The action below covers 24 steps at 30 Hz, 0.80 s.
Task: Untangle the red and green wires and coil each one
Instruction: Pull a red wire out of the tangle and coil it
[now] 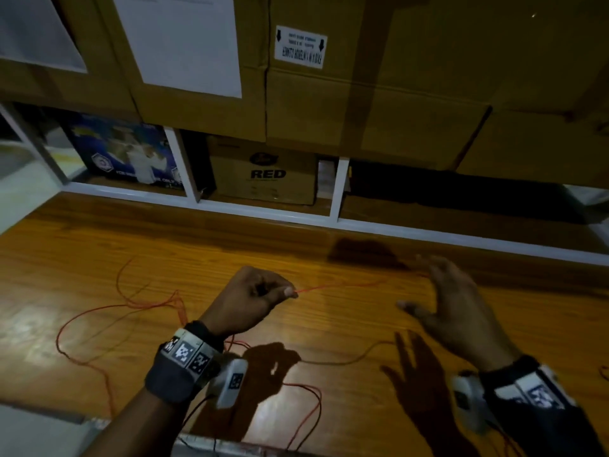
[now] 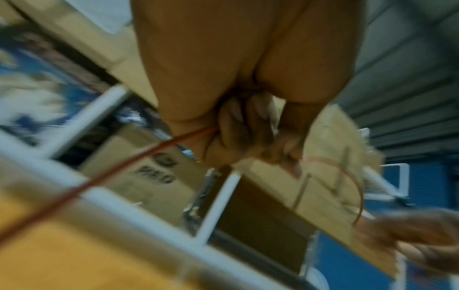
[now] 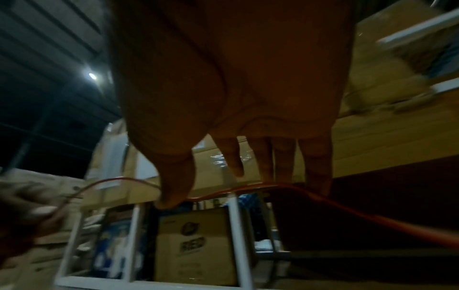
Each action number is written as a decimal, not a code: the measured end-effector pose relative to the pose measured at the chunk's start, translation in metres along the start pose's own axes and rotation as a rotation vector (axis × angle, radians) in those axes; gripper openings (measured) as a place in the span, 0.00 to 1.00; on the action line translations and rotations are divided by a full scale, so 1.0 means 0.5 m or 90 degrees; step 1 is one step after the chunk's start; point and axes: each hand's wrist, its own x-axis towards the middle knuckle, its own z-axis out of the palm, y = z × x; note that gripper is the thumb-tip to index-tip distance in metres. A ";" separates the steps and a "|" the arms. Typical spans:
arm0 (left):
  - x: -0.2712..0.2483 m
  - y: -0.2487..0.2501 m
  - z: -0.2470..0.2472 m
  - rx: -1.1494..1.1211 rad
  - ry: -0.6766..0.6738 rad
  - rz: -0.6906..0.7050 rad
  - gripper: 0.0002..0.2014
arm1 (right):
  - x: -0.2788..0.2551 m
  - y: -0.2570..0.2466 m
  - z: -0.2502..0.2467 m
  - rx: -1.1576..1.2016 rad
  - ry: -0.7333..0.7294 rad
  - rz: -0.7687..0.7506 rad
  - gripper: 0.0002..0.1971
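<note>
A thin red wire [image 1: 339, 285] stretches in the air between my two hands above the wooden table [image 1: 346, 324]. My left hand [image 1: 280, 293] is curled into a fist and pinches the wire at thumb and forefinger. My right hand [image 1: 438, 291] is spread with straight fingers, and in the right wrist view the red wire [image 3: 273, 187] lies across its thumb and fingertips [image 3: 315, 176]. More red wire loops [image 1: 82, 319] sprawl over the table's left and front. A darker strand [image 1: 138, 291] lies among them, its colour unclear. The left wrist view shows curled fingers [image 2: 261, 141] on the red wire [image 2: 139, 157].
Big cardboard boxes [image 1: 362, 94] are stacked above a white-framed shelf [image 1: 339, 189] behind the table. A box marked RED [image 1: 263, 174] and a blue printed box [image 1: 125, 153] sit inside it. The table's metal front edge [image 1: 211, 445] is close to my wrists.
</note>
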 end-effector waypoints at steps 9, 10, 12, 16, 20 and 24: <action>0.022 0.061 0.040 -0.071 -0.036 0.056 0.07 | 0.013 -0.145 0.043 0.137 0.031 -0.203 0.11; 0.011 0.042 0.024 -0.096 -0.017 0.040 0.08 | 0.021 -0.112 0.027 0.174 0.082 -0.176 0.12; -0.022 -0.011 -0.016 -0.083 0.025 -0.003 0.15 | 0.038 -0.034 -0.022 0.220 0.200 -0.109 0.09; -0.076 -0.057 -0.071 -0.037 0.077 -0.062 0.15 | 0.036 0.066 -0.079 0.183 0.307 0.019 0.19; -0.054 -0.047 -0.074 0.008 0.164 -0.045 0.07 | 0.027 0.048 -0.019 0.022 0.065 0.089 0.26; -0.018 -0.003 -0.023 0.087 0.032 -0.010 0.09 | 0.003 -0.070 0.073 -0.066 0.025 -0.047 0.47</action>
